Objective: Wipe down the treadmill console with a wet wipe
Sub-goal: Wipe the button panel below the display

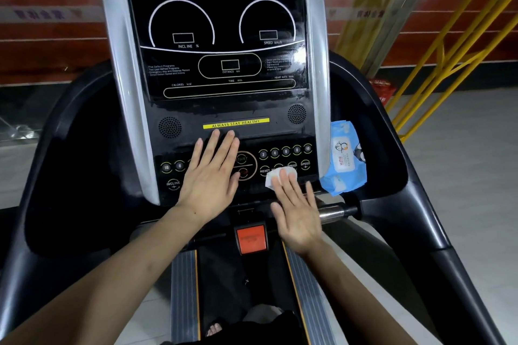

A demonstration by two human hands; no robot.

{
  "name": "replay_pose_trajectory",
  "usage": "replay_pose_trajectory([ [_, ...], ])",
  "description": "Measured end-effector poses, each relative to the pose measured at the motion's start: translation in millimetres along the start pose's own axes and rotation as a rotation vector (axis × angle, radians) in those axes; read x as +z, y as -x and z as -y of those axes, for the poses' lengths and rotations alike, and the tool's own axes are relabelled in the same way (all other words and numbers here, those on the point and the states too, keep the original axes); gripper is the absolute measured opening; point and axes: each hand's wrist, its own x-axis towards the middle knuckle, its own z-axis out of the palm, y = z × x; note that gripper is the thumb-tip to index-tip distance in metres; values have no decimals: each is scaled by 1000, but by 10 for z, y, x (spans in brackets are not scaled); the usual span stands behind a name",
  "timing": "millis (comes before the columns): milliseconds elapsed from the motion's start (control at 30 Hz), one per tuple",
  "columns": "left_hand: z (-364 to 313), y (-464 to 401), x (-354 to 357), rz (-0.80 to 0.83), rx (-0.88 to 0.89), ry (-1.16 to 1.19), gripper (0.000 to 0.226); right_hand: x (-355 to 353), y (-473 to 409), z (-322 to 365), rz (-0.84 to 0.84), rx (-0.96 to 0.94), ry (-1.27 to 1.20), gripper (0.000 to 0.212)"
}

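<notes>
Bottom centre of frame we see the orange stop button under the console, treadmill belt below it. Just above, our right hand lies flat with straight fingers, not clenched, fingertips pressing the wet wipe onto the lower right keypad, by the reset and speed keys. Our left hand is also flat and released, holding nothing, palm resting on the centre-left buttons beside the start button. The blue wipe pack sits at centre right, against the console's right edge. Further up, the black treadmill console display fills upper centre. We judge the wiping is mid-way, on the keypad row. Next move likely calls for sliding the wipe across the remaining keys, pressing lightly.
</notes>
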Motion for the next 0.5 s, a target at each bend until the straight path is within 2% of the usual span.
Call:
replay_pose_trajectory([
  [200, 22, 11, -19, -6, 14, -6, 72, -50, 36, -209, -146, 254, -115, 60],
  [267, 42, 14, -22, -2, 27, -10, 73, -40, -32, 7, -114, 190, -160, 59],
  [367, 82, 23, -36, 4, 47, -13, 76, -48, -74, 219, -3, -58, -87, 58],
  [433, 118, 47, -46, 1, 40, -2, 76, -91, -69, 98, 6, -53, -39, 58],
  [500, 161, 84, -45, -5, 18, 3, 76, -117, -38, -94, -34, 77, -71, 56],
])
